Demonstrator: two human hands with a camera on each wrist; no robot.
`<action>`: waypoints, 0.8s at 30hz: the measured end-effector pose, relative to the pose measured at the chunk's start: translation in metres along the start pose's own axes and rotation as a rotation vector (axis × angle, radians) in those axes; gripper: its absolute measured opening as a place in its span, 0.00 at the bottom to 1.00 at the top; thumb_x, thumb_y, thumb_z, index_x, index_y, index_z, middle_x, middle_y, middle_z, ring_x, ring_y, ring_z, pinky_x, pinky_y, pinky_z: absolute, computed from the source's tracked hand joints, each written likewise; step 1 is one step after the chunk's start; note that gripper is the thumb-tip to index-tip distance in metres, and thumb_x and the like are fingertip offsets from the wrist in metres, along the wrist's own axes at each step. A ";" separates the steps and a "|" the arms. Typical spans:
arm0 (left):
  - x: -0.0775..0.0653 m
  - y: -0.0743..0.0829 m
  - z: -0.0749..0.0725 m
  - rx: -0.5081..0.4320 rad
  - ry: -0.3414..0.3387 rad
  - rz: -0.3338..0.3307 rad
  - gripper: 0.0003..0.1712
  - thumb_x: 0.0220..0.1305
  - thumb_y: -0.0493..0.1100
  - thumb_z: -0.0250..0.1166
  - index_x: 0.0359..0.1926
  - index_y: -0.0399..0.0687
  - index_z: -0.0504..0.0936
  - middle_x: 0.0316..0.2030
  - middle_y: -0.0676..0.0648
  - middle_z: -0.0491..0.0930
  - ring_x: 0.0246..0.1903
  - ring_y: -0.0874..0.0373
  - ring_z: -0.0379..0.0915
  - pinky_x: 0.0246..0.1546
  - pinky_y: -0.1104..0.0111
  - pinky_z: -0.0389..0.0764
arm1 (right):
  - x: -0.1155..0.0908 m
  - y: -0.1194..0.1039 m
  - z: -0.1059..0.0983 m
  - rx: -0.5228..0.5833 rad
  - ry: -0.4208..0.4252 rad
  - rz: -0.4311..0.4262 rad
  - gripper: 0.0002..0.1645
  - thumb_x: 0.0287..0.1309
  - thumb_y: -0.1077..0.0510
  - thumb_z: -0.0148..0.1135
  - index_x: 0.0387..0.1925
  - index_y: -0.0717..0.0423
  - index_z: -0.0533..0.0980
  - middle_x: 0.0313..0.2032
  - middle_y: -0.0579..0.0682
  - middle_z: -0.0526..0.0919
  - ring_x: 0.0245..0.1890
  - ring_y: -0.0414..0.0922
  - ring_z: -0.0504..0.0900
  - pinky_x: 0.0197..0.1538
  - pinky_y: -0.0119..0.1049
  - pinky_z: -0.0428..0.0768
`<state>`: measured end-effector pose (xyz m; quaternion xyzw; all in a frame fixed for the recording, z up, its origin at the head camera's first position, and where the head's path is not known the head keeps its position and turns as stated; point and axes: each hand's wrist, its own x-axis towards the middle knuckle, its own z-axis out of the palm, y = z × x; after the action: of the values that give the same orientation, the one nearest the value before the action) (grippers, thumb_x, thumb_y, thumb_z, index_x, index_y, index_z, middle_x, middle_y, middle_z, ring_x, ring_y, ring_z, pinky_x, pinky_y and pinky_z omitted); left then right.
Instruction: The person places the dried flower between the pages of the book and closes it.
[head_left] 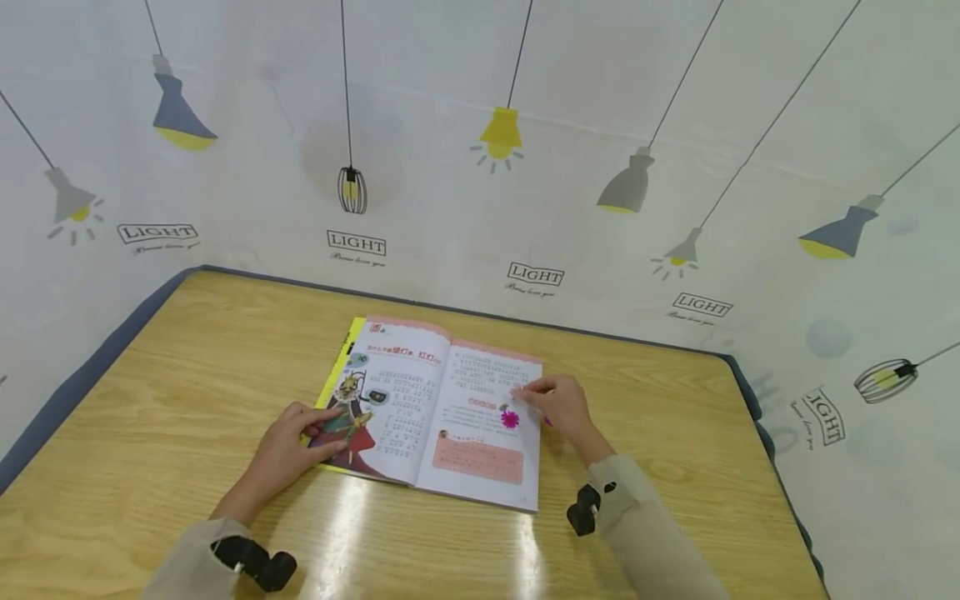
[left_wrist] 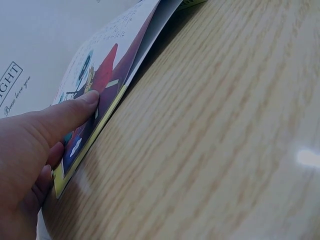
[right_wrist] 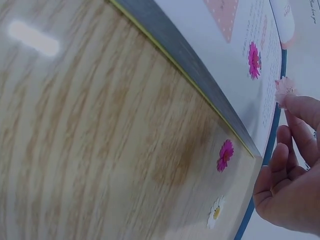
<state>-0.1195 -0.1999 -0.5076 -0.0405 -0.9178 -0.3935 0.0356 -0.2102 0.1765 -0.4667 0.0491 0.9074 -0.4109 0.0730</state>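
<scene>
An open book [head_left: 427, 400] with printed pages lies on the table. Across its left page reaches my left hand [head_left: 288, 442], thumb and index finger resting on the picture near the outer edge; its other fingers are bent beside the yellow cover edge. In the right wrist view, my right hand [right_wrist: 295, 165] pinches a pale pink flower [right_wrist: 285, 87] between thumb and index finger, just above the upper outer part of the right page. A magenta flower [head_left: 510, 419] lies on that page, below the right fingertips.
Right of the book, another magenta flower [right_wrist: 225, 155] and a white flower with a yellow centre [right_wrist: 216, 212] lie on the wooden table [head_left: 187, 400]. A pale curtain printed with lamps [head_left: 450, 275] hangs around the table's back and sides.
</scene>
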 end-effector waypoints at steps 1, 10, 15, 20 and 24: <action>0.000 0.000 0.000 0.002 0.000 0.001 0.28 0.48 0.46 0.74 0.51 0.40 0.81 0.33 0.47 0.68 0.33 0.56 0.65 0.32 0.67 0.68 | 0.001 -0.001 0.001 -0.008 0.000 0.000 0.16 0.49 0.50 0.70 0.32 0.59 0.84 0.30 0.50 0.81 0.20 0.41 0.69 0.22 0.31 0.67; 0.000 -0.001 0.000 -0.001 -0.002 -0.001 0.28 0.48 0.47 0.74 0.50 0.40 0.81 0.33 0.47 0.68 0.33 0.57 0.65 0.32 0.66 0.68 | 0.005 -0.004 0.006 -0.038 -0.030 0.006 0.17 0.49 0.49 0.70 0.33 0.60 0.83 0.32 0.50 0.82 0.29 0.43 0.71 0.29 0.31 0.69; 0.000 -0.001 0.000 0.004 -0.007 -0.012 0.29 0.48 0.47 0.74 0.51 0.41 0.81 0.33 0.47 0.68 0.33 0.56 0.65 0.32 0.66 0.67 | 0.007 -0.005 0.008 -0.063 -0.034 0.032 0.18 0.49 0.48 0.70 0.32 0.59 0.83 0.33 0.50 0.82 0.31 0.44 0.73 0.32 0.33 0.71; -0.001 0.000 0.000 -0.001 -0.009 -0.015 0.29 0.48 0.49 0.73 0.51 0.41 0.80 0.34 0.47 0.68 0.33 0.56 0.64 0.32 0.66 0.67 | 0.008 -0.003 0.010 -0.071 -0.041 0.058 0.17 0.49 0.48 0.70 0.32 0.58 0.83 0.34 0.50 0.81 0.33 0.44 0.74 0.34 0.34 0.72; 0.000 -0.001 0.000 -0.008 -0.008 -0.013 0.29 0.48 0.48 0.73 0.51 0.41 0.80 0.34 0.47 0.68 0.33 0.56 0.64 0.32 0.66 0.67 | 0.008 -0.004 0.010 -0.068 -0.038 0.058 0.17 0.50 0.49 0.70 0.33 0.59 0.83 0.34 0.51 0.81 0.33 0.45 0.74 0.34 0.34 0.72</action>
<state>-0.1195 -0.2010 -0.5085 -0.0364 -0.9166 -0.3970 0.0291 -0.2175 0.1664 -0.4720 0.0652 0.9175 -0.3785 0.1036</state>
